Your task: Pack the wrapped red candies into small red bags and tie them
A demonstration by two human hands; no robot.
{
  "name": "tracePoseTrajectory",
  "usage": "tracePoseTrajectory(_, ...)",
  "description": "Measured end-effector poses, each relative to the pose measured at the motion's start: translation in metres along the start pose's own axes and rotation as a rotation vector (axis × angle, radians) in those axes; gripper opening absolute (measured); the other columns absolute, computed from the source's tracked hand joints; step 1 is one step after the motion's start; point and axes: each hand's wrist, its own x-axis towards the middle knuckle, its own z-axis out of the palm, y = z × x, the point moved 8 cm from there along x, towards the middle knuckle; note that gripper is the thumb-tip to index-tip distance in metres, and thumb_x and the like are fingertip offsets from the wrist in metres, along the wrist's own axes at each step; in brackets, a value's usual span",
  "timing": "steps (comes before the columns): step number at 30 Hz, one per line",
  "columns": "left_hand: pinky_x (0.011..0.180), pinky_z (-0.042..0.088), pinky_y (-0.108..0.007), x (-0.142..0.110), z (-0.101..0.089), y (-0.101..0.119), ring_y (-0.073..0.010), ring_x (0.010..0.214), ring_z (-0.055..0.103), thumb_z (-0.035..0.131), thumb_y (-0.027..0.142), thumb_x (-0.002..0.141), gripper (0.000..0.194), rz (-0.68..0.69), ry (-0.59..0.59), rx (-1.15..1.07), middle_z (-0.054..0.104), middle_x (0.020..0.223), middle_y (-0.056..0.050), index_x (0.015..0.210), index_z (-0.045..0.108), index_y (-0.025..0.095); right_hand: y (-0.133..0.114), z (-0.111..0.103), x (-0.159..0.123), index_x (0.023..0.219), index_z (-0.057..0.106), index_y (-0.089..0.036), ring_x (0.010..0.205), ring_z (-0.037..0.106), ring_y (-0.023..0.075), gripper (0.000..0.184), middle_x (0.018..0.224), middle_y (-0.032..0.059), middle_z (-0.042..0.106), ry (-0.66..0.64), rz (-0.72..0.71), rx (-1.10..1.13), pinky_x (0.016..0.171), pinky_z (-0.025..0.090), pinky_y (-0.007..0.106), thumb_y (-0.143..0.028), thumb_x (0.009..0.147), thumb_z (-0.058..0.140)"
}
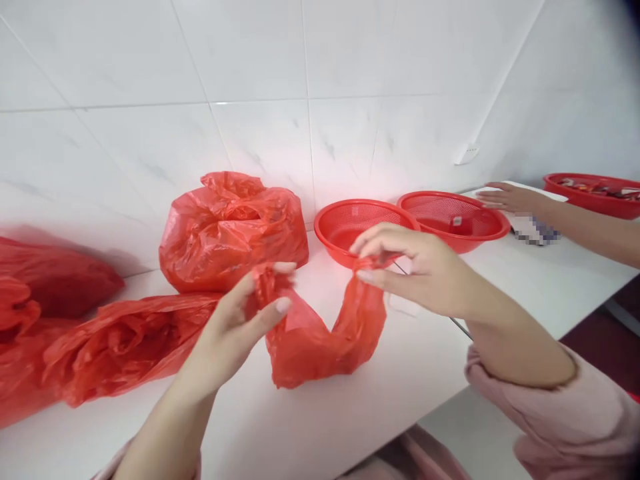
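Note:
A small red plastic bag [320, 353] hangs in a U shape between my hands, just over the white table. My left hand [240, 320] grips one gathered end of it, thumb pressed toward the fingers. At the other end, my right hand [410, 267] pinches the bunched plastic between thumb and fingertips. Whether anything lies inside the bag cannot be seen. Behind my right hand stands a red mesh basket [330, 230], partly covered by the fingers. A large full red bag [230, 233] sits beyond my left hand.
More crumpled red bags [135, 340] cover the left side of the table [400, 373]. A second red basket [450, 237] stands right of the first. Farther right, another person's hand [515, 200] reaches over a white item, near a red basket [590, 200] with small contents. Tiled wall [260, 53] behind.

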Motion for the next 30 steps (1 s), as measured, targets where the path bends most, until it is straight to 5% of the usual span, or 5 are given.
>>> tracePoseTrajectory(7,0.068,0.053,-0.026,0.027,0.054,-0.004,-0.0146,0.079,0.060,0.068,0.030,0.083,0.018,-0.130,-0.442,0.040,0.063,0.088,-0.001,0.097,0.065,0.020,-0.028,0.072,0.049,0.089,0.070,-0.021,0.101,0.061,0.0152,0.015,0.118,0.0044,0.061,-0.244,-0.126,0.208,0.085,0.050,0.029,-0.033,0.089,0.061)
tracePoseTrajectory(13,0.052,0.046,-0.019,0.031,0.025,-0.034,-0.0095,0.061,0.053,0.058,0.052,0.088,0.035,-0.379,-0.237,-0.163,0.059,0.075,0.000,0.082,0.065,0.018,0.003,0.084,0.051,0.117,0.064,-0.023,0.100,0.064,0.0150,0.027,0.113,0.0049,0.065,-0.285,-0.034,0.456,0.088,0.052,0.031,-0.033,0.094,0.055)
tracePoseTrajectory(22,0.045,0.039,-0.021,0.037,0.020,-0.037,-0.0081,0.039,0.044,0.045,0.053,0.095,0.046,-0.323,-0.282,-0.203,0.046,0.043,0.005,0.075,0.065,0.016,0.028,0.101,0.050,0.088,0.058,-0.019,0.074,0.065,0.0140,0.008,0.075,0.0003,0.068,-0.222,0.080,0.559,0.072,0.053,0.031,-0.027,0.092,0.057)
tracePoseTrajectory(27,0.051,0.045,-0.023,0.039,0.004,-0.045,-0.0085,0.040,0.047,0.041,0.050,0.097,0.046,-0.296,-0.158,-0.307,0.068,0.060,-0.002,0.110,0.066,0.014,0.032,0.071,0.040,0.082,0.061,-0.018,0.069,0.062,0.0116,0.009,0.076,-0.0001,0.065,-0.011,0.105,0.412,0.065,0.050,0.025,-0.025,0.088,0.063)
tracePoseTrajectory(30,0.061,0.050,-0.026,0.041,-0.001,-0.045,-0.0084,0.050,0.050,0.050,0.045,0.095,0.039,-0.252,-0.175,-0.248,0.072,0.078,-0.006,0.102,0.072,0.013,0.026,0.074,0.028,0.082,0.065,-0.019,0.071,0.062,0.0121,0.009,0.078,0.0005,0.066,-0.154,0.112,0.419,0.066,0.051,0.025,-0.027,0.087,0.065)
